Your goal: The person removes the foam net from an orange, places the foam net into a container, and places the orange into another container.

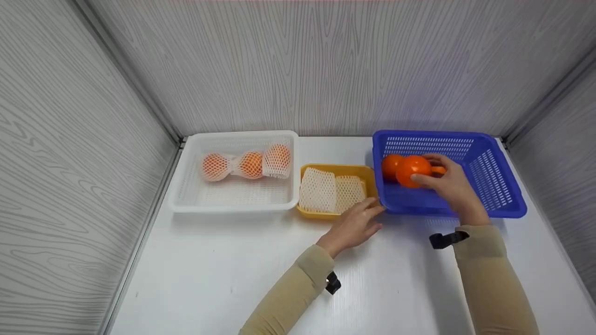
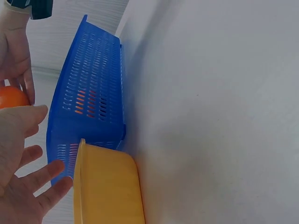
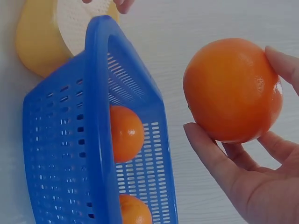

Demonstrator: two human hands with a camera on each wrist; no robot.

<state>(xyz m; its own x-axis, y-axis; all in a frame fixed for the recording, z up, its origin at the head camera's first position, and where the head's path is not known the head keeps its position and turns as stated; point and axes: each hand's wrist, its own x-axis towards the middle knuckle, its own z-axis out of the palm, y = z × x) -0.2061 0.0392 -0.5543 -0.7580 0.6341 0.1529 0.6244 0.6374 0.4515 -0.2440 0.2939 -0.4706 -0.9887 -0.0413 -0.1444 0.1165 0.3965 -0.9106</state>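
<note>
My right hand [image 1: 454,186] grips an orange [image 1: 413,171] between thumb and fingers, raised over the blue basket [image 1: 419,207]. In the right wrist view the same orange [image 3: 233,91] hangs clear of the basket rim. Two more oranges lie inside: one orange [image 1: 391,166] at the left end, another mostly hidden behind the right hand. My left hand [image 1: 356,225] hovers by the front right corner of the yellow basket [image 1: 368,174]. Its fingers are spread and hold nothing, as the left wrist view shows. White foam nets [image 1: 318,190] lie in the yellow basket.
A white basket [image 1: 233,207] stands on the left, holding three oranges [image 1: 252,165] sleeved in foam nets. Yellow and blue baskets sit side by side to its right on the white table [image 1: 209,270]. Grained panels [image 1: 298,65] enclose the back and sides.
</note>
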